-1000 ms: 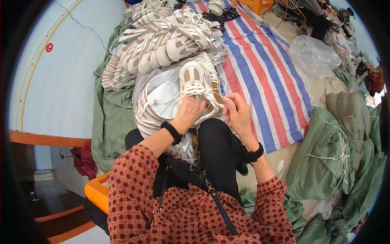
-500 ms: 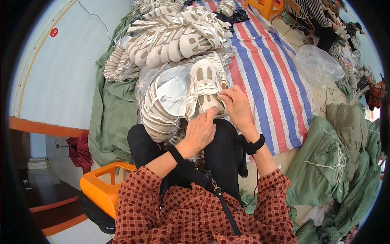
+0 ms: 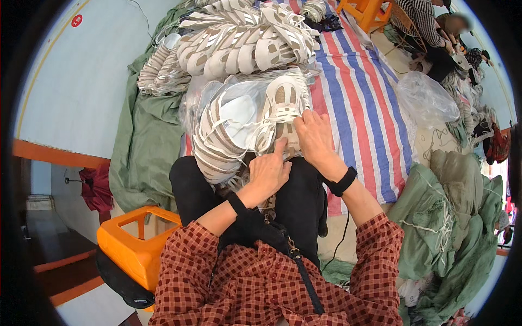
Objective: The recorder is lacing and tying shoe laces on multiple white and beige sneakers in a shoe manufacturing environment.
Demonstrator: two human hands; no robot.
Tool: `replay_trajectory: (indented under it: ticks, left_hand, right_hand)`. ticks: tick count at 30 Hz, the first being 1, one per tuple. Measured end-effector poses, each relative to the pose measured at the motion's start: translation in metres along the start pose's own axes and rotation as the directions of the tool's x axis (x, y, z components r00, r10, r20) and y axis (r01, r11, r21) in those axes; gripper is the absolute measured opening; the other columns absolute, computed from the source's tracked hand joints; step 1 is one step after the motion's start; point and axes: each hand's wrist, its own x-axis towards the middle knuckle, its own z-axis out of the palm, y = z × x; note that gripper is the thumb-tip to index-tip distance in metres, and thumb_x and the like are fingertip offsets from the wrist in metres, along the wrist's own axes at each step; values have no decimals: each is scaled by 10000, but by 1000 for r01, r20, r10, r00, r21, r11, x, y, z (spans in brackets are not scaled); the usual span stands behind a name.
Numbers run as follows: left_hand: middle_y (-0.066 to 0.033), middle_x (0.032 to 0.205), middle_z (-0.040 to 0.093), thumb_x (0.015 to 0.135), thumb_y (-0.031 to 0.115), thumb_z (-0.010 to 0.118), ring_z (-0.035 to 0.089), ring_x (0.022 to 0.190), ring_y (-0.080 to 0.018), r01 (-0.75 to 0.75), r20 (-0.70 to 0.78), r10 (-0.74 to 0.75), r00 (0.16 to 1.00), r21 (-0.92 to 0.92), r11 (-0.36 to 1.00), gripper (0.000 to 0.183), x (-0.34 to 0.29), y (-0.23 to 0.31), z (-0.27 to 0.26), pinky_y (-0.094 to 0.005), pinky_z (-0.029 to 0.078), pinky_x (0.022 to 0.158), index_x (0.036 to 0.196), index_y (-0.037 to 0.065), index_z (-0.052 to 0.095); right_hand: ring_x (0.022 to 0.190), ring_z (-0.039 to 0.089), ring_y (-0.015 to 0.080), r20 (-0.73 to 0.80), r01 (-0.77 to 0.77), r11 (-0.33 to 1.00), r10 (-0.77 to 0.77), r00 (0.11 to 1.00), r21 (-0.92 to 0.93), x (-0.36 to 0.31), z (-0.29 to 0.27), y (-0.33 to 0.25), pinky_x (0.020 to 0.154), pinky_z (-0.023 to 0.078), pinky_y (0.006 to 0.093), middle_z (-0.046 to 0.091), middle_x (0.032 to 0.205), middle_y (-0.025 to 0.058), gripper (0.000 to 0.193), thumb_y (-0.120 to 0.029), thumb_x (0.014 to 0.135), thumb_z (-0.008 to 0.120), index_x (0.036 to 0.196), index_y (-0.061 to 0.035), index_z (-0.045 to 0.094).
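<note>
A beige-and-white shoe upper [image 3: 286, 93] lies in front of me, toe pointing away, its pale lace [image 3: 283, 117] threaded across the front. My left hand [image 3: 268, 173] is at its near end, index finger pressing on the tongue area and the other fingers curled. Bent over the right edge of the lacing, my right hand [image 3: 316, 138] has its fingertips closed at the eyelets; its knuckles hide what they pinch, apparently the lace. Left of this upper, a nested bundle of similar striped uppers [image 3: 215, 149] rests against clear plastic and a white insert [image 3: 238, 117].
More stacked uppers [image 3: 247, 46] lie beyond. Striped sheeting [image 3: 361, 108] covers the floor to the right, with a clear plastic bag [image 3: 427, 96] and green sacks [image 3: 429, 217] past it. An orange stool [image 3: 128, 247] stands at my left. Another person [image 3: 421, 27] sits far right.
The view has shifted slightly. My right hand has moved left over the shoe upper's edge, its back now turned upward. My left index finger stays on the upper.
</note>
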Motion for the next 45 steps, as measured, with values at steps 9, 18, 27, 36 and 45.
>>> replay_trajectory:
  ticks: [9,18,27,36,45]
  left_hand:
    - [-247,694,614,819,219,577,612,688,-428,182,97,-166,981,-202,962,597,-2,-2,-1,-506,471,675,1296,-41,332]
    - [-31,619,554,880,275,595,490,476,-84,643,619,-255,743,-765,16,267,15,-19,2,-194,419,437,960,28,534]
    - [37,616,512,911,185,582,407,438,-30,476,656,-246,714,-711,-517,111,26,-20,26,-187,412,444,842,125,519]
    - [42,584,496,932,221,549,394,427,-39,495,617,-304,726,-775,-392,137,21,-11,24,-221,433,470,836,136,499]
    - [41,584,502,938,243,536,395,423,-45,524,620,-322,716,-781,-339,145,22,-11,24,-235,445,473,844,141,494]
  right_hand:
    - [846,557,246,85,-137,964,120,989,228,5,18,-4,707,372,378,548,800,73,123,-59,693,645,812,-78,624]
    - [858,524,237,-125,20,995,-8,992,101,-13,8,3,763,357,372,550,807,70,128,-44,676,597,798,-77,622]
    - [847,524,223,-88,-39,999,41,995,24,-9,10,1,757,350,374,556,790,74,81,-81,678,621,758,-82,629]
    - [812,561,261,36,-112,924,106,994,366,-5,8,13,756,378,395,579,745,82,41,-68,713,638,746,-83,657]
    - [750,561,264,-67,22,908,6,998,418,-4,9,17,747,407,382,592,736,85,155,-40,699,654,853,-50,633]
